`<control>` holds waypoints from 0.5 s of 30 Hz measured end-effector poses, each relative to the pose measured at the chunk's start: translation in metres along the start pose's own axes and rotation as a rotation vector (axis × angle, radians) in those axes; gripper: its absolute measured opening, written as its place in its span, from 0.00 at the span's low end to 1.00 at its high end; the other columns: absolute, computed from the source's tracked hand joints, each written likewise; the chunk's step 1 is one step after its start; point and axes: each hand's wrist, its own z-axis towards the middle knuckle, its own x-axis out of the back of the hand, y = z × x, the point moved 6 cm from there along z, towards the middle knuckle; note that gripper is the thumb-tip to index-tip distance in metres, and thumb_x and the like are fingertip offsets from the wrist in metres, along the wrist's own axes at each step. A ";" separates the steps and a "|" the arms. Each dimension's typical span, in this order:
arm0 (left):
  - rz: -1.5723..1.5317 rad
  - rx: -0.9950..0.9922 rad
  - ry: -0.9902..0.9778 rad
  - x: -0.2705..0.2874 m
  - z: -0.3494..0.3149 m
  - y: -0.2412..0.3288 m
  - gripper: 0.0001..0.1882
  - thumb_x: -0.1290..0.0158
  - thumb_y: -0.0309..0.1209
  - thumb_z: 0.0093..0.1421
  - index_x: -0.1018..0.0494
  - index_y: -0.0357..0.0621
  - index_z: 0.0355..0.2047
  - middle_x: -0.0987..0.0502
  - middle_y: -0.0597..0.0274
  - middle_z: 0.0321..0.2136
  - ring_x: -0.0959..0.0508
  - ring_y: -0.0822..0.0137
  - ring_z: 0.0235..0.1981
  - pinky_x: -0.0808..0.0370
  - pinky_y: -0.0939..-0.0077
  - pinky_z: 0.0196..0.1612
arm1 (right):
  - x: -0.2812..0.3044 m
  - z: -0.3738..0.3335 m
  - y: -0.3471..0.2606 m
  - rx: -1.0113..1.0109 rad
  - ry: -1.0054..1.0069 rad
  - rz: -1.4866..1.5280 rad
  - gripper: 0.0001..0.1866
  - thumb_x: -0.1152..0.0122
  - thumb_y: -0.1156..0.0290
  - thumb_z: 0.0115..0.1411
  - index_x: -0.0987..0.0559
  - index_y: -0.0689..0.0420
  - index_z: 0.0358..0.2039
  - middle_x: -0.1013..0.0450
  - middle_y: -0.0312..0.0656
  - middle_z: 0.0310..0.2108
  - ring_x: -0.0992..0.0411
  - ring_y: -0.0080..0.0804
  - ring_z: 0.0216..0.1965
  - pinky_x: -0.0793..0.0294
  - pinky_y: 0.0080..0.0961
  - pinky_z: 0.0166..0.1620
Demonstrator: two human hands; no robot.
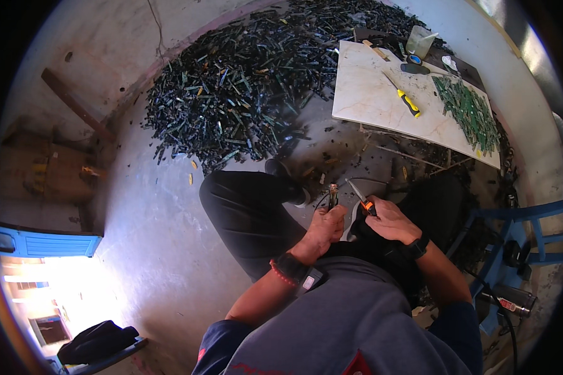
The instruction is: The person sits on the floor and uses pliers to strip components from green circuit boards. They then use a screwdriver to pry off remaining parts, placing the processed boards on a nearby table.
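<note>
My left hand is closed around a small narrow dark piece that sticks up above the fingers; its kind is too small to make out. In my right hand is a knife with a pale pointed blade and an orange and black handle. The blade points up and left, close to the dark piece but seemingly apart from it. Both hands are in front of my lap, between my dark-trousered legs.
A large heap of thin dark strips covers the floor ahead. At the right, a white board bears a yellow-black handled tool, green strips, a tape roll and a plastic cup. A blue chair and steel flask are beside me.
</note>
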 end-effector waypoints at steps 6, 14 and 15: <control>0.107 -0.037 0.058 0.002 0.001 0.000 0.14 0.51 0.32 0.61 0.41 0.53 0.20 0.44 0.78 0.12 0.47 0.82 0.10 0.53 0.83 0.12 | -0.005 -0.002 -0.001 -0.053 -0.060 -0.027 0.14 0.48 0.67 0.52 0.31 0.63 0.37 0.29 0.57 0.31 0.31 0.58 0.37 0.32 0.43 0.39; 0.198 -0.103 0.124 0.000 -0.001 0.005 0.11 0.51 0.34 0.62 0.36 0.49 0.23 0.43 0.78 0.13 0.45 0.82 0.11 0.50 0.83 0.14 | -0.024 -0.004 0.006 -0.040 -0.094 -0.070 0.16 0.47 0.65 0.53 0.30 0.63 0.38 0.27 0.55 0.32 0.29 0.57 0.38 0.31 0.44 0.41; 0.203 -0.094 0.131 0.000 -0.001 0.004 0.11 0.51 0.35 0.62 0.36 0.48 0.24 0.43 0.78 0.13 0.45 0.82 0.11 0.50 0.83 0.14 | -0.024 -0.004 0.006 -0.052 -0.087 -0.078 0.16 0.47 0.65 0.52 0.30 0.63 0.37 0.27 0.55 0.32 0.29 0.56 0.37 0.31 0.44 0.40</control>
